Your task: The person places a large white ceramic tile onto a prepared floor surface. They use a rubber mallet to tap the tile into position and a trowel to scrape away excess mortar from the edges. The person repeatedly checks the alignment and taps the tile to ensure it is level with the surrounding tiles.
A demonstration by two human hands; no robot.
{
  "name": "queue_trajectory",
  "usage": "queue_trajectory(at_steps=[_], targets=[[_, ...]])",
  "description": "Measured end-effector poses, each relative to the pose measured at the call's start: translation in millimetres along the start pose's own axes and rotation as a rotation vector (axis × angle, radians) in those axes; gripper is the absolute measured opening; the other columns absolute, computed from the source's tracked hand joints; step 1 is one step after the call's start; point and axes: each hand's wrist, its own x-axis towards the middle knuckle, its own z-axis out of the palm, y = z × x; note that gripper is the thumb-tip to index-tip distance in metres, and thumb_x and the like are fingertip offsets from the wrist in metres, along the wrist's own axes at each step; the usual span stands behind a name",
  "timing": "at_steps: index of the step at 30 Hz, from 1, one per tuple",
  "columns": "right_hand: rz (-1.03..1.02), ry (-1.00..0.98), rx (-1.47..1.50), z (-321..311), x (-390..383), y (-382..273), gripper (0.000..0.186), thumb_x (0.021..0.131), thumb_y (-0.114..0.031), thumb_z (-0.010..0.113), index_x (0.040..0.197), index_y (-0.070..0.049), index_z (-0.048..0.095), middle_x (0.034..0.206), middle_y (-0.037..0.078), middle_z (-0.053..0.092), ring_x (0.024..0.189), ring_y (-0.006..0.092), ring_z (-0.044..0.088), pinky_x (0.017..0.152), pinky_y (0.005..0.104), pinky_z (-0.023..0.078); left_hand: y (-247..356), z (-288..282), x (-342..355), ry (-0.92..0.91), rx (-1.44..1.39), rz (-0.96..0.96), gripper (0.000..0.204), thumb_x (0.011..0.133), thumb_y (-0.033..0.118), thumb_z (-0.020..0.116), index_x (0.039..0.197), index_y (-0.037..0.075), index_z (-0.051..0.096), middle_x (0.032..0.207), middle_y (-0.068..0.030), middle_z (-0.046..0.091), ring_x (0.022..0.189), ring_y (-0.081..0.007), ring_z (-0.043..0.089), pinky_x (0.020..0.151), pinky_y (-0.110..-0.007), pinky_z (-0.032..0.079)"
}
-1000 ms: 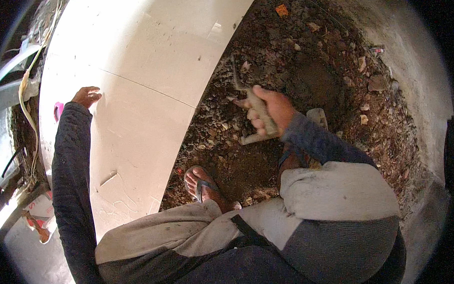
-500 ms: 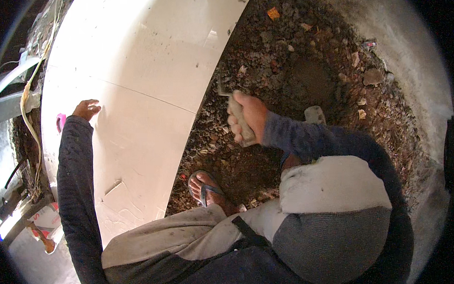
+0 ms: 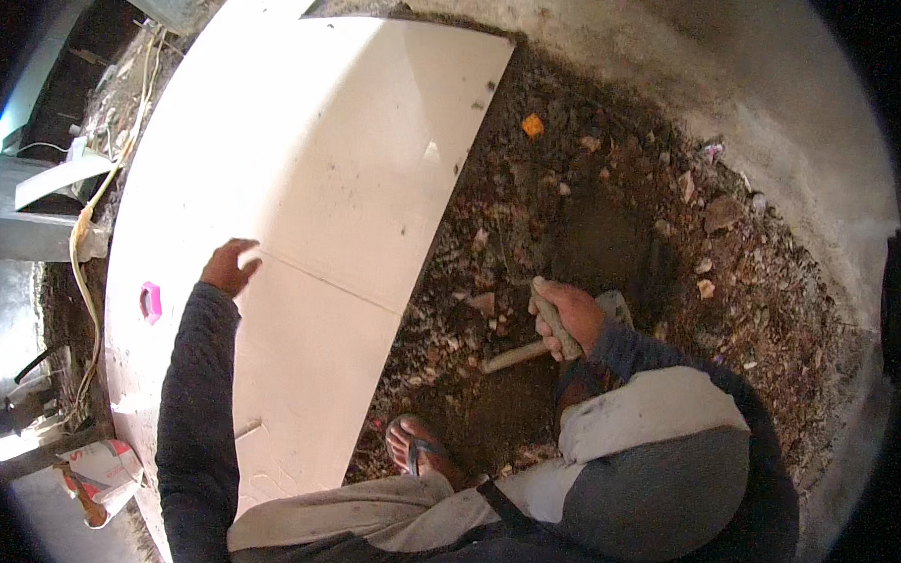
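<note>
My left hand is over the large cream tiles, near the thin joint between two of them. Its fingers are loosely bent and apart, holding nothing. A mortar-crusted handle is gripped in my right hand, above the dug soil beside the tiles. It looks like a trowel, though its blade is hard to make out against the dark ground. Just below that hand lies a second tool, like a mallet, with a pale handle and a grey head partly behind my hand and sleeve.
Rough soil with stones and an orange scrap borders the tiles. A concrete wall curves along the right. On the left are a pink ring-like object, a pale cable and a torn red-and-white bag. My sandalled foot stands on the soil.
The view has shifted, showing more of the far tile edge and wall. My right hand, still holding the trowel-like tool, has moved right and nearer, baring the mallet-like tool's handle. My left hand stays over the tiles.
</note>
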Motion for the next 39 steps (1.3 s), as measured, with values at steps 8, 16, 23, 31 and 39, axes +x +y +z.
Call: queue_trajectory(at_steps=[8,16,23,31,39], targets=[[-0.211,0.327,-0.274,-32,2,-18,0.07,0.099,-0.054,0.056,0.141,0.001,0.044,0.092,0.015,0.064,0.081,0.0268,0.068,0.071,0.0479,0.06,53,-50,-41,-0.146,0.052,0.029,0.045,0.094,0.025,0.068,0.134,0.006,0.061,0.136,-0.0163,0.063,0.124,-0.0359,0.06,0.109,-0.045,0.046],[-0.843,0.81,-1.019,-127,47,-41,0.076,0.098,-0.047,0.061,0.151,0.0,0.034,0.115,0.022,0.061,0.1,0.0382,0.063,0.084,0.0513,0.054,226,-179,-164,-0.189,-0.115,0.353,0.063,0.087,0.026,0.077,0.143,0.01,0.053,0.138,-0.0181,0.058,0.13,-0.0366,0.053,0.111,-0.049,0.041],[-0.736,0.927,-1.26,-94,92,-213,0.055,0.096,-0.027,0.065,0.146,-0.01,0.049,0.125,0.021,0.065,0.109,0.0426,0.064,0.089,0.0558,0.054,271,-154,-208,-0.724,-0.223,0.091,0.064,0.09,0.04,0.071,0.141,0.005,0.055,0.136,-0.021,0.059,0.129,-0.0384,0.056,0.112,-0.049,0.041],[-0.574,1.008,-1.575,-105,159,-313,0.058,0.094,-0.027,0.066,0.148,-0.015,0.048,0.123,0.02,0.066,0.107,0.0429,0.064,0.088,0.0581,0.054,280,-155,-172,-0.644,-0.263,0.122,0.062,0.097,0.049,0.062,0.142,0.007,0.053,0.131,-0.0229,0.061,0.12,-0.0401,0.06,0.103,-0.048,0.047],[-0.724,0.923,-1.48,-70,147,-362,0.058,0.086,-0.024,0.071,0.139,-0.008,0.054,0.121,0.019,0.067,0.109,0.0397,0.064,0.092,0.0518,0.052,215,-75,-66,-0.275,-0.433,0.368,0.052,0.089,0.03,0.074,0.133,0.005,0.059,0.134,-0.0195,0.06,0.123,-0.0389,0.057,0.106,-0.047,0.045]])
